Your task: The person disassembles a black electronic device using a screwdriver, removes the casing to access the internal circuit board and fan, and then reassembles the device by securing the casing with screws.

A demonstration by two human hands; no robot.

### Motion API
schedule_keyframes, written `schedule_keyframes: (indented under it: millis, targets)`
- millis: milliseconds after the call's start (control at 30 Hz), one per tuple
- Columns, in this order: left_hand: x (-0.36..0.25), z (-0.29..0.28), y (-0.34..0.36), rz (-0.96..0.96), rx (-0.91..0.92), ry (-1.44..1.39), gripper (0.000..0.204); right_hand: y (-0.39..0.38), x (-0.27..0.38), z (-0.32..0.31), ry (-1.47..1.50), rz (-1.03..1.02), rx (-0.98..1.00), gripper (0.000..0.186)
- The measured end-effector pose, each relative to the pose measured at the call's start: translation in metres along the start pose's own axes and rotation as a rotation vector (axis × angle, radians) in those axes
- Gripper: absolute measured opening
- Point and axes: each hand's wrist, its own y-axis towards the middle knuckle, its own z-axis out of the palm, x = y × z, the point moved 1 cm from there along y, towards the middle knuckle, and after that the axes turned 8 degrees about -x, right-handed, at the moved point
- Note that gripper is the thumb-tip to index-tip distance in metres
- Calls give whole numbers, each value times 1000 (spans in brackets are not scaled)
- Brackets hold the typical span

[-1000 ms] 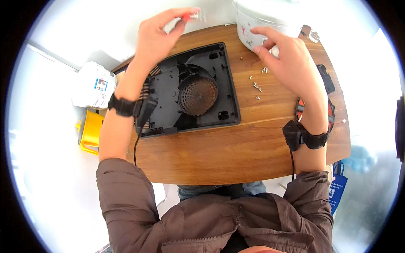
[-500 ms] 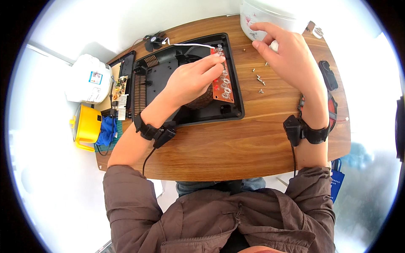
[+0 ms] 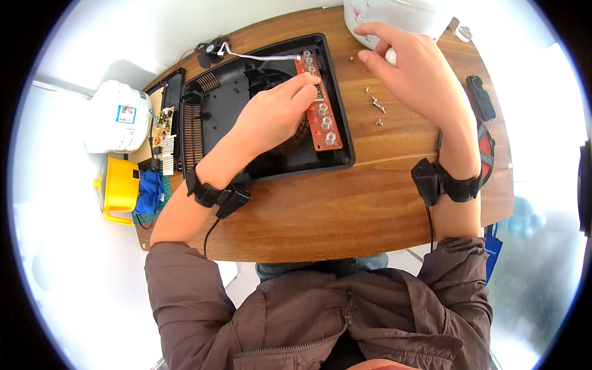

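A narrow red circuit board lies along the right side of a black plastic housing. Several clear round button pieces and a small display sit on the board. My left hand reaches over the housing, thumb and fingertips pinched at the board's upper middle, partly covering it. Above the table, right of the housing, hovers my right hand, thumb and forefinger apart. A small round white object shows inside its curled fingers, mostly hidden. Loose screws lie below that hand.
A white ribbon cable runs from the board toward a small black fan. At left are a green-yellow component board, a white container and a yellow pot. A white floral pot stands at the back.
The whole view has shifted slightly. The circuit board has moved a little nearer within the housing, and its clear pieces now look sharp instead of smeared. My right hand keeps its pose.
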Motion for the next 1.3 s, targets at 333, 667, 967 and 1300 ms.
schedule_keyframes:
  millis: [333, 667, 967, 1300]
  targets:
    - [-1, -22, -4, -150, 306, -268, 41, -3, 1, 6, -47, -53, 15, 31]
    - [-12, -19, -8, -137, 345, -280, 74, 3, 20, -10, 33, 54, 122, 35]
    - [-14, -13, -11, -133, 310, -345, 63, 3, 17, -9, 28, 34, 118, 35]
    - [-20, -7, -12, -159, 259, -344, 72, 3, 15, -5, 11, 70, 162, 36]
